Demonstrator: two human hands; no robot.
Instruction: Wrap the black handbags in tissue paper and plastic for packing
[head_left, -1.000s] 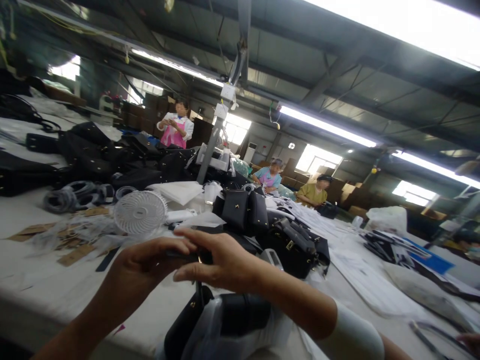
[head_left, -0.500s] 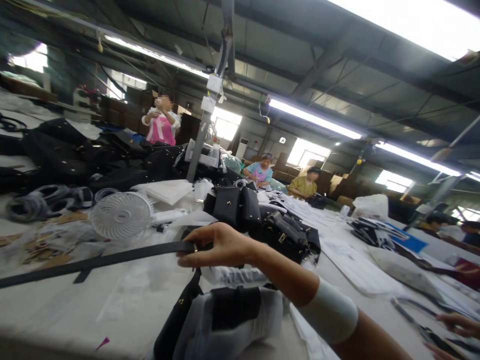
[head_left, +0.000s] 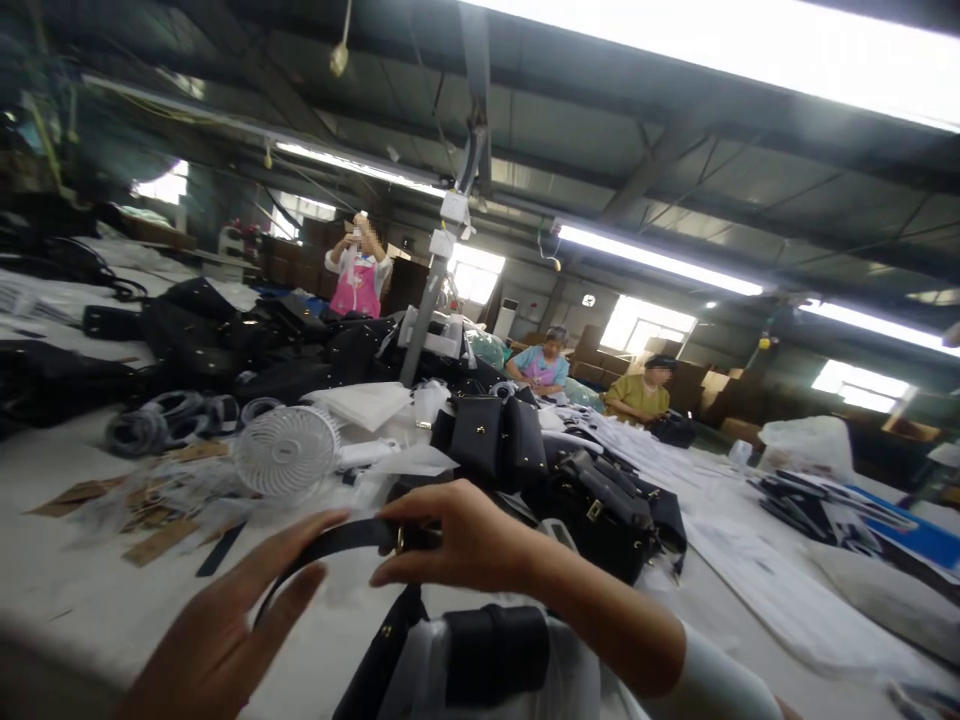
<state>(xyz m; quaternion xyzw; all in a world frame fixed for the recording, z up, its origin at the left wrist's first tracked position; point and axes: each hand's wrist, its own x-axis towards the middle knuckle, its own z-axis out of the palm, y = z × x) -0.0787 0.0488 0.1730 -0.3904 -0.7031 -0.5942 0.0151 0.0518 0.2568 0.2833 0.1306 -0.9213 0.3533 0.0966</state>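
A black strap (head_left: 341, 539) with a gold-coloured metal fitting runs between my two hands, bowed upward. My right hand (head_left: 465, 540) pinches it at the fitting, between thumb and fingers. At the lower left, my left hand (head_left: 240, 610) has its thumb and fingers around the other stretch of the strap, which curves down behind the thumb. Below my right hand stands a black bag (head_left: 495, 650), partly wrapped in white translucent sheeting (head_left: 581, 660); its lower part is cut off by the frame.
A white fan (head_left: 287, 450) stands beyond my left hand, beside brown card tags (head_left: 161, 540). Black bags (head_left: 480, 435) sit behind my right hand, and more are heaped at the left. White sheets (head_left: 795, 590) lie to the right. Several people work farther back.
My left hand has come into view at the lower left and onto the strap. The strap, formerly stretched out leftward, now bows between both hands. The view has shifted left.
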